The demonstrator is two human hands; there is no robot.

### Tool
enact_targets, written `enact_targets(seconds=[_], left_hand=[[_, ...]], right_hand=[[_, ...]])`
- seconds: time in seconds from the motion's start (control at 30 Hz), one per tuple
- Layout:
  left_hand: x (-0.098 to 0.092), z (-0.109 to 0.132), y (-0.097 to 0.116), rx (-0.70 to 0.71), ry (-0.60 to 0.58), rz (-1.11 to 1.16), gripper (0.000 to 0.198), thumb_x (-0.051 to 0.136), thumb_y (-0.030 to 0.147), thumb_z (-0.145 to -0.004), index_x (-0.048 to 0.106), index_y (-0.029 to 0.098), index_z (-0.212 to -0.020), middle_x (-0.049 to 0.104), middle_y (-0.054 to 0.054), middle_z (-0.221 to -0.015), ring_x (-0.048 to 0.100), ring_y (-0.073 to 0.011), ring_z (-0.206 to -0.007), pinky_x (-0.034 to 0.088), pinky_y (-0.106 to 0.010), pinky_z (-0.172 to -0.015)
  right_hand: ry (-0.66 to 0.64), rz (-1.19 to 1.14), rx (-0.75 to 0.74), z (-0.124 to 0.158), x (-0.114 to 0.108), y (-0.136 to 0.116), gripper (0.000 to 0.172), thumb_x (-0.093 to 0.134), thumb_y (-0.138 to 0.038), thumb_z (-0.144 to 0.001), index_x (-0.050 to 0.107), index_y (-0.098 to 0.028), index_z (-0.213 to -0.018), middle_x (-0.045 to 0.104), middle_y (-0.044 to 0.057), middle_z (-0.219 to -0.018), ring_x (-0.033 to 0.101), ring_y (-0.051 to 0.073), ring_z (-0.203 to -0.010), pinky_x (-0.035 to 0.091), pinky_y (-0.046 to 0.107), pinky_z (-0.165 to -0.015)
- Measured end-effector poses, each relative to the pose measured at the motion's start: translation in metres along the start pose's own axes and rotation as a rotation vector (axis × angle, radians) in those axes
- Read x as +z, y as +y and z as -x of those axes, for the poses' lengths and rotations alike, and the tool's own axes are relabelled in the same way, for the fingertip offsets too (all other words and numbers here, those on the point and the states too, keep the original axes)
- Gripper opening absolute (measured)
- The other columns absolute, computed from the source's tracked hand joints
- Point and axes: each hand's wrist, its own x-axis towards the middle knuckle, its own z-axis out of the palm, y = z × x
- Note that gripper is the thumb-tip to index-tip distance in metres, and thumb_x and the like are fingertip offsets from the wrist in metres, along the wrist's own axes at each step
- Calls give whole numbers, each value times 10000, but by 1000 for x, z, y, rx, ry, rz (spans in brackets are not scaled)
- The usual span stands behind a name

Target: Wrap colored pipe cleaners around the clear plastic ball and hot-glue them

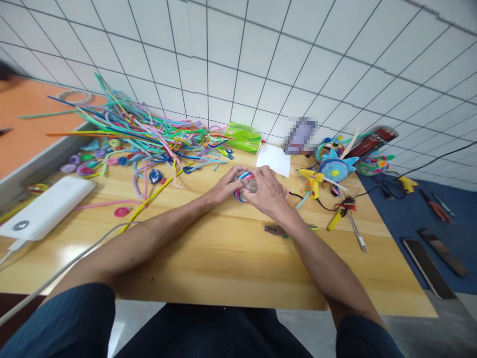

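Between both hands is a small, clear, rounded piece wrapped in blue, pink and red pipe cleaners. My left hand closes round its left side. The fingers of my right hand press on its top and right side and hide part of it. A pair of pliers lies just below my right wrist, partly covered by the forearm. Right of that hand, a yellow hot glue gun rests on the wooden table. A white sheet of paper lies behind the hands.
Loose pipe cleaners are heaped at the back left, with coiled pieces nearby. A white power bank trails a cable at the left. Finished-looking crafts, a yellow-handled tool and a pen sit at the right.
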Motion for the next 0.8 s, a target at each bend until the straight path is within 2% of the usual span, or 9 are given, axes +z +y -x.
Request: enact_targets(seconds=[0.23, 0.3, 0.33, 0.37, 0.43, 0.53, 0.6, 0.73, 0.8], left_hand=[[4, -4, 8, 25, -11, -18, 574, 791, 582, -921, 677, 198, -1332, 747, -103, -1374, 669, -311, -1355, 517, -485, -1258], [5, -4, 9, 10, 2, -3, 574, 816, 580, -890, 689, 203, -1305, 758, -99, -1359, 674, -318, -1357, 526, -474, -1248], [6, -4, 9, 0, 12, 5, 567, 828, 574, -877, 693, 207, -1288, 764, -96, -1347, 677, -320, -1354, 531, -467, -1238], [7, -4, 9, -9, 23, 15, 557, 838, 566, -868, 696, 210, -1273, 769, -93, -1337, 679, -322, -1350, 534, -462, -1231], [9, -4, 7, -31, 58, 45, 541, 854, 546, -845, 703, 211, -1242, 776, -86, -1315, 681, -324, -1338, 528, -457, -1225], [9, -6, 7, -69, 134, 112, 524, 874, 511, -788, 710, 208, -1183, 773, -67, -1247, 677, -313, -1296, 508, -446, -1217], [9, -10, 12, -98, 184, 177, 520, 872, 512, -754, 699, 209, -1139, 764, -51, -1179, 682, -300, -1240, 517, -432, -1177], [26, -12, 50, -135, 212, 347, 544, 755, 650, -821, 679, 207, -1128, 773, -57, -1111, 726, -294, -1138, 579, -419, -1030], [53, -8, 79, -149, 129, 588, 538, 786, 649, -827, 705, 204, -1118, 808, -70, -1138, 752, -308, -1165, 589, -420, -1033]], right_hand=[[-19, -53, 56, 7, -12, -4, 583, 746, -302, -1002, 667, -107, -1546, 712, 261, -1487, 672, 403, -1441, 555, 555, -1215], [-37, -41, 112, 20, -24, -2, 527, 740, -353, -1028, 681, -114, -1494, 725, 260, -1493, 673, 407, -1447, 546, 557, -1209], [-75, -19, 153, 28, -31, -2, 430, 698, -366, -1060, 715, -126, -1416, 755, 248, -1437, 697, 403, -1404, 553, 551, -1177], [-155, 5, 189, 38, -40, -3, 324, 653, -363, -1085, 754, -136, -1293, 798, 226, -1316, 741, 388, -1297, 563, 537, -1124], [-444, -87, 186, 61, -56, -7, 250, 614, -361, -1106, 780, -176, -1138, 839, 137, -1075, 788, 306, -1029, 574, 447, -973], [-814, -330, -11, 89, -69, -19, 242, 761, -401, -1045, 812, -191, -1154, 853, 74, -1029, 774, 228, -916, 533, 337, -844], [-917, -361, -114, 97, -67, -26, 312, 821, -449, -1018, 827, -194, -1197, 859, 67, -1028, 763, 218, -899, 511, 320, -813], [-911, -278, -189, 80, -41, -31, 225, 806, -368, -1043, 858, -194, -1176, 880, 55, -1031, 765, 199, -878, 522, 296, -780], [-724, -185, -234, 60, -20, -31, 148, 810, -305, -1033, 874, -178, -1076, 859, 8, -936, 731, 154, -805, 545, 250, -709]])
